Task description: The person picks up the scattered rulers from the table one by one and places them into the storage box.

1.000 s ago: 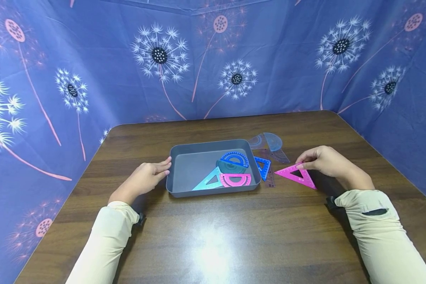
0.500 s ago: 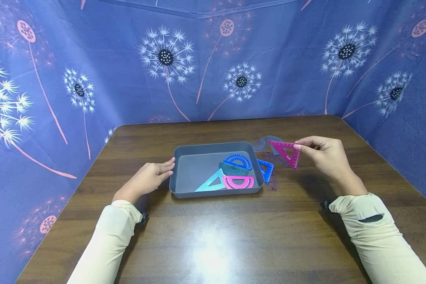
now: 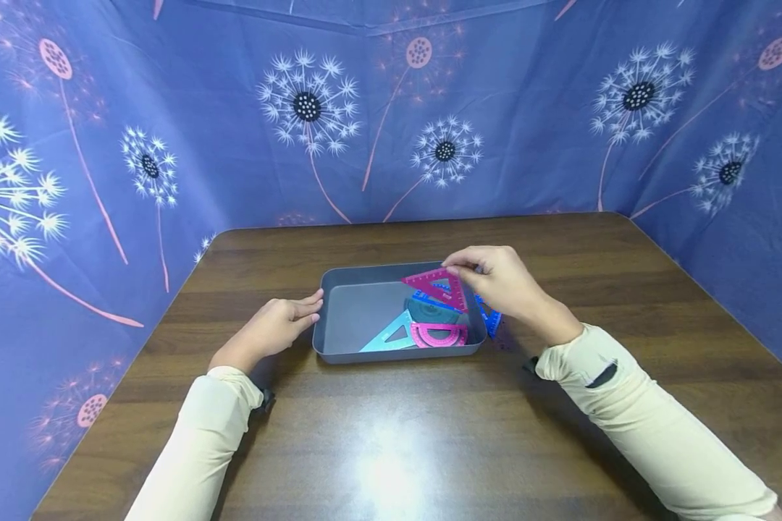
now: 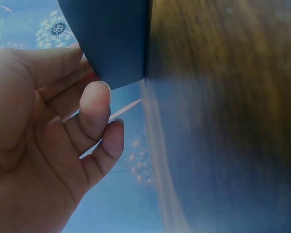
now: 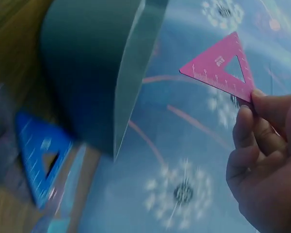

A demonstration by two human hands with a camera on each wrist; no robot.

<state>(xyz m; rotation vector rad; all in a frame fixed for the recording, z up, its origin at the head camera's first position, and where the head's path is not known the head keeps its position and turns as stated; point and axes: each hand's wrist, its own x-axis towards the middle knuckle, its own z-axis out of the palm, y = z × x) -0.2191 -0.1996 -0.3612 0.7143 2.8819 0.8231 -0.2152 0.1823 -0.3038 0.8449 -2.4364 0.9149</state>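
My right hand pinches a pink set square by one corner between thumb and fingers. The set square shows whole in the right wrist view, held tilted over the right part of the grey tray. Within the tray lie a teal set square, a pink protractor, a dark teal round piece and a blue protractor, partly covered by the held set square. My left hand touches the tray's left wall at the rim with its fingertips; the left wrist view shows that wall close up.
A blue set square lies against the tray's right outer side, with a clear purple piece partly under it. My right arm hides the other clear pieces in the head view. Wooden table surrounds the tray; patterned cloth hangs behind.
My right hand has lifted the pink set square off the table and carried it left until it hangs over the tray. The left hand has stayed at the tray's left wall.
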